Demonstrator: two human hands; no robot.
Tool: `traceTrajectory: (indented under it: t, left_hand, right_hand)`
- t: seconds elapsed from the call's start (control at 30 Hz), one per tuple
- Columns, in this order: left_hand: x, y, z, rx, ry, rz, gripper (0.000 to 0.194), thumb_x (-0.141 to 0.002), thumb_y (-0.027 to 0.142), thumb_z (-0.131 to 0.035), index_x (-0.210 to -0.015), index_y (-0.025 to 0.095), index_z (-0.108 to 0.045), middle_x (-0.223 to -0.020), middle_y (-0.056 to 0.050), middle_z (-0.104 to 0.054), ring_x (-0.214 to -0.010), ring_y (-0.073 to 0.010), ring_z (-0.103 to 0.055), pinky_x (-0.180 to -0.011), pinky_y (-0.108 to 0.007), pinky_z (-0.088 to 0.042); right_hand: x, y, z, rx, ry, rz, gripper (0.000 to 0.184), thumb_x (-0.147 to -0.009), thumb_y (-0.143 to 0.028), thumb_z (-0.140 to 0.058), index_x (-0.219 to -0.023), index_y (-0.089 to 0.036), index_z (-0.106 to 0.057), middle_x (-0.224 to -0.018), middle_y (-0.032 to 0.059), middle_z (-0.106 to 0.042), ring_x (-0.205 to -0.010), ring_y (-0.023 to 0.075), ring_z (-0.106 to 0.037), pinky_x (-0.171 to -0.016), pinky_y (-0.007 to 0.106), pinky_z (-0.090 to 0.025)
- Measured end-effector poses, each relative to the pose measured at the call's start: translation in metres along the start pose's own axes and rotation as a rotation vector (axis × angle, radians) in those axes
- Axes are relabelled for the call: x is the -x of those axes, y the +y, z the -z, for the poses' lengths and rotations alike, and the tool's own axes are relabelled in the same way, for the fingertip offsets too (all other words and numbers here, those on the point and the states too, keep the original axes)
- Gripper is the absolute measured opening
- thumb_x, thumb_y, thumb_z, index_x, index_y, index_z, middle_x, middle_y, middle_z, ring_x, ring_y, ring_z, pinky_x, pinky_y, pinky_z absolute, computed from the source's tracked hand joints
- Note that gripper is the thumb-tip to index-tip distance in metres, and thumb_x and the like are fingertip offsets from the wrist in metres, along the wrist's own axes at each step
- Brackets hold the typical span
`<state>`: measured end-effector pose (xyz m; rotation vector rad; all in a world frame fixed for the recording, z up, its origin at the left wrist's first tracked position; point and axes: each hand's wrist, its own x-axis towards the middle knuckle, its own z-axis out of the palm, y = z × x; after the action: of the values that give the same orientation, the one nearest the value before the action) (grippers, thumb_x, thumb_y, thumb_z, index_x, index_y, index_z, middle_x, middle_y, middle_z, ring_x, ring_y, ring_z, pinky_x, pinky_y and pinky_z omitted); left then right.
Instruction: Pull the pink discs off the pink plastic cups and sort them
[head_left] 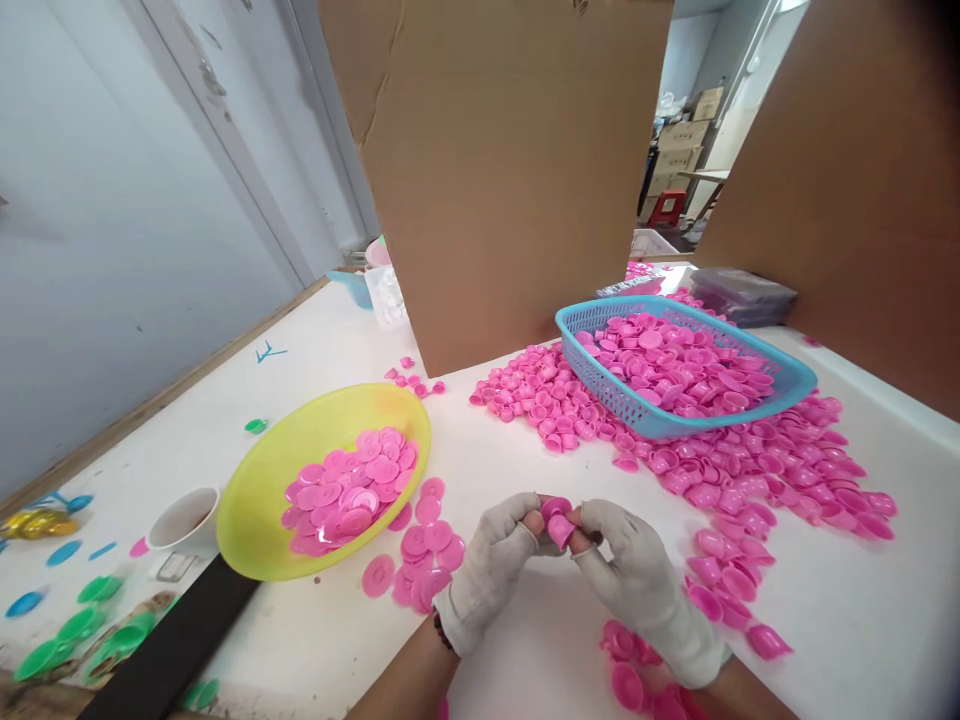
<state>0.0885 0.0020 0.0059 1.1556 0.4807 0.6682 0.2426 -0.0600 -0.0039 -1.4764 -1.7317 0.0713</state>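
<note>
My left hand [491, 560] and my right hand [641, 570] meet above the front of the white table, both in white gloves with bare fingertips. Pinched in the right fingers is a small pink toy cup [559, 530]. Against its upper side lies a pink disc [553, 507], gripped by my left fingertips. The fingers cover part of both pieces, so I cannot tell whether they are joined. Loose pink discs [416, 570] lie left of my left hand. Pink cups [628, 687] lie beside and below my right wrist.
A yellow bowl [255, 500] holds pink discs. Behind my right hand, a blue basket [622, 395] full of pink cups stands amid a heap of them [536, 395]. Cardboard [510, 180] rises at the back. A white cup [187, 525], a black strip [176, 650] and green pieces [79, 625] are at left.
</note>
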Motion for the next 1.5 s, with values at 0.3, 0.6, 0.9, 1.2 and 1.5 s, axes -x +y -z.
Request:
traceTrajectory:
  t: [0.3, 0.6, 0.9, 1.2, 1.5]
  left_hand:
    - [0.004, 0.005, -0.003, -0.244, 0.067, -0.026, 0.028, -0.091, 0.033, -0.047, -0.104, 0.014, -0.062, -0.090, -0.006, -0.064, -0.086, -0.0182, -0.061, -0.084, -0.035, -0.050]
    - [0.009, 0.004, -0.009, -0.499, 0.117, -0.176, 0.019, -0.083, 0.021, -0.060, -0.102, 0.020, -0.062, -0.087, -0.001, -0.068, -0.079, -0.0140, -0.061, -0.074, -0.025, -0.050]
    - [0.013, -0.003, -0.014, -0.594, 0.262, -0.302, 0.026, -0.078, 0.006, -0.058, -0.100, 0.020, -0.058, -0.091, -0.001, -0.064, -0.082, -0.0136, -0.063, -0.076, -0.026, -0.052]
    - [0.009, 0.000, -0.008, -0.516, 0.219, -0.127, 0.018, -0.080, 0.014, -0.056, -0.097, 0.018, -0.060, -0.086, -0.003, -0.066, -0.078, -0.0149, -0.062, -0.070, -0.026, -0.051]
    - [0.004, 0.012, 0.003, -0.137, 0.118, 0.132, 0.037, -0.088, 0.050, -0.043, -0.090, 0.014, -0.051, -0.065, 0.001, -0.053, -0.045, -0.0073, -0.049, -0.044, -0.020, -0.039]
  right_hand:
    - [0.001, 0.004, 0.003, 0.056, 0.006, -0.047, 0.016, -0.084, -0.021, -0.049, -0.069, -0.020, -0.047, -0.057, -0.0036, -0.051, -0.052, 0.0108, -0.050, -0.050, 0.022, -0.037]
    - [0.001, -0.002, 0.001, 0.028, 0.022, -0.058, 0.004, -0.084, -0.023, -0.050, -0.086, -0.020, -0.049, -0.070, 0.0000, -0.056, -0.060, 0.0137, -0.055, -0.054, 0.025, -0.045]
    - [-0.001, -0.002, 0.001, -0.077, -0.088, -0.124, 0.009, -0.089, -0.030, -0.047, -0.088, -0.021, -0.048, -0.072, -0.0001, -0.056, -0.064, 0.0148, -0.056, -0.056, 0.026, -0.045]
    - [-0.002, -0.005, -0.003, -0.121, -0.168, -0.206, 0.006, -0.087, -0.024, -0.045, -0.085, -0.020, -0.049, -0.066, -0.0025, -0.054, -0.057, 0.0135, -0.053, -0.052, 0.026, -0.045]
    - [-0.002, 0.007, 0.002, -0.155, -0.161, 0.169, 0.044, -0.081, -0.005, -0.045, -0.120, -0.024, -0.051, -0.114, 0.0087, -0.058, -0.105, 0.0199, -0.058, -0.086, 0.036, -0.054]
